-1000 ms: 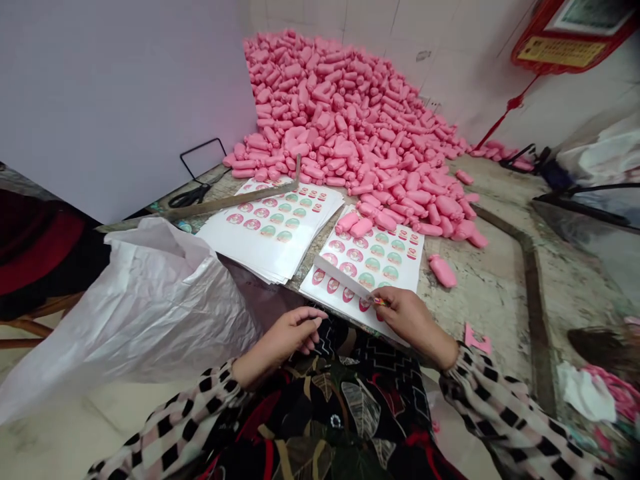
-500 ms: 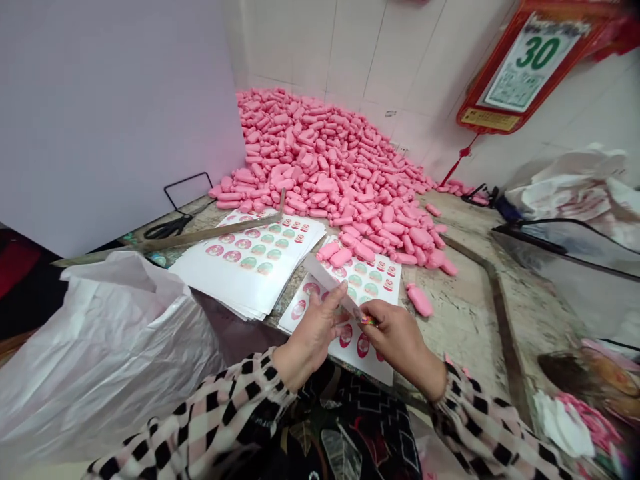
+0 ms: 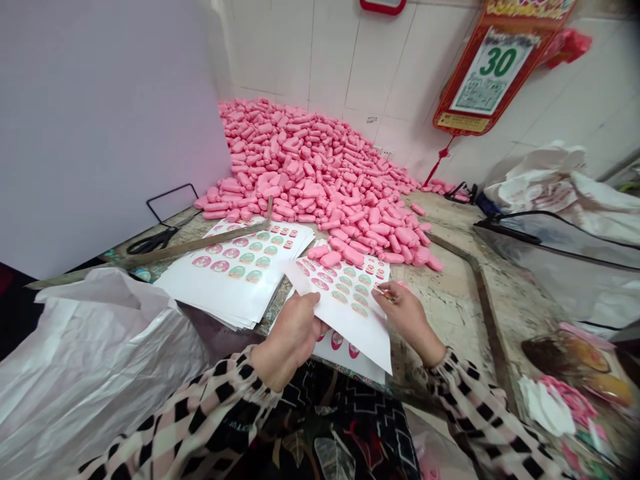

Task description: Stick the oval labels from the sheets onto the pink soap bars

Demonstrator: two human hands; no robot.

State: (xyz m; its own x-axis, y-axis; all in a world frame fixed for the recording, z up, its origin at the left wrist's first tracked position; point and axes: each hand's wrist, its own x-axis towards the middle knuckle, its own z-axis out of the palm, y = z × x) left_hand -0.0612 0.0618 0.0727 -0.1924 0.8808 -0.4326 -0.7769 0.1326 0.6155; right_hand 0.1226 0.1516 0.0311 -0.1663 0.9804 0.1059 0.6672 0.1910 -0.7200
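My left hand (image 3: 290,337) pinches the left edge of a white sticker sheet (image 3: 350,327), printed with rows of pink and green ovals. The sheet is raised and tilted over another printed sheet (image 3: 345,363), which it partly covers. At its right edge, my right hand (image 3: 403,313) is closed on a small, thin, multicoloured thing (image 3: 385,292); its kind is too small to make out. Several pink bottle-shaped pieces (image 3: 330,258) lie right behind the raised sheet. A stack of similar sticker sheets (image 3: 215,293) sits to the left, with a flat strip (image 3: 200,245) across it.
A large heap of pink pieces (image 3: 305,160) rises against the tiled wall. Black scissors (image 3: 150,241) lie at left, above a white plastic bag (image 3: 115,347). A raised strip (image 3: 483,287) crosses the worktop at right, near a clear zipped bag (image 3: 560,260). A calendar (image 3: 493,73) hangs above.
The sheet, earlier a narrow strip between both hands, now faces me more broadly. My left hand has moved to its left edge, and my right hand sits higher at its right edge. The view has shifted right.
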